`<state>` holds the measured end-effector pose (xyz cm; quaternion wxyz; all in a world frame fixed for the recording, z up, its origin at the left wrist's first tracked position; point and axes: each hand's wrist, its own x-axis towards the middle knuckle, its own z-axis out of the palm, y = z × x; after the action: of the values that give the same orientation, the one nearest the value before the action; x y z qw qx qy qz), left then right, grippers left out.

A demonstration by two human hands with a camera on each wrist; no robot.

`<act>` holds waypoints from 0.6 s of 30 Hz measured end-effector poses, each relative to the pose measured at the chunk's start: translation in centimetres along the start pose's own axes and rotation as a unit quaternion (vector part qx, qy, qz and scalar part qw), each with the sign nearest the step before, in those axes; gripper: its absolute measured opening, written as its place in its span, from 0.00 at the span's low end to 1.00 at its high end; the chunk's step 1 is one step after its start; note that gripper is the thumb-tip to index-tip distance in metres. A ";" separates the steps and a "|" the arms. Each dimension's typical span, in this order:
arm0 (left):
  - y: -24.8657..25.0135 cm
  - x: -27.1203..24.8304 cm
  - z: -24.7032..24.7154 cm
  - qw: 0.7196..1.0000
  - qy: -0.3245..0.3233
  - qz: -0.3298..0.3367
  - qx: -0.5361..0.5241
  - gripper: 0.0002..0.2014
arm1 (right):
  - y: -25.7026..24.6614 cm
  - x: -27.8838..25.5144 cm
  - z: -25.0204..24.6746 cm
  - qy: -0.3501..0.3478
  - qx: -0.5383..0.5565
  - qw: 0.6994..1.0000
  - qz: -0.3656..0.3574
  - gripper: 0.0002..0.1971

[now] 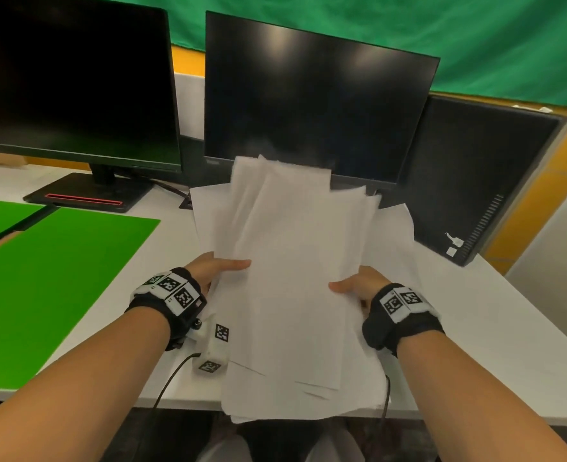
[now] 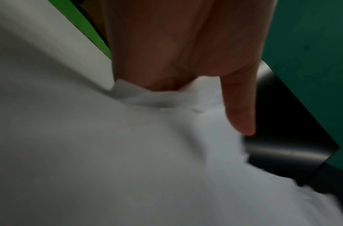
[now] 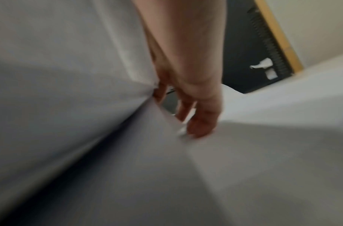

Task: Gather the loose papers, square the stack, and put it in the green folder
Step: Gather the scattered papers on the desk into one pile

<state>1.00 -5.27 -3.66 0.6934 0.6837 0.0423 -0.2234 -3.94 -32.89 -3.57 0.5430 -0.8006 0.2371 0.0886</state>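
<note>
White surface: both hands, left and right, grip ragged papers at opposite edges, ready for squaring; folder left of grip.

- The left hand is held at the left edge of a paper stack, thumb laid on top, fingers hidden beneath.
- The right hand is set at the stack's right edge, thumb on top.
- Both forearms are extended forward, each wrist wrapped in a black band.
</note>
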 end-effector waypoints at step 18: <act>-0.7 3.0 -1.1 0.993 0.049 -0.077 0.075 0.23 | 2.9 -0.8 -5.0 0.091 -0.558 0.823 0.058 0.26</act>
<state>3.74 -4.94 -5.45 0.6178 0.7389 0.1113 -0.2448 -6.63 -38.10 -3.65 -0.0270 -0.9561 0.2412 0.1640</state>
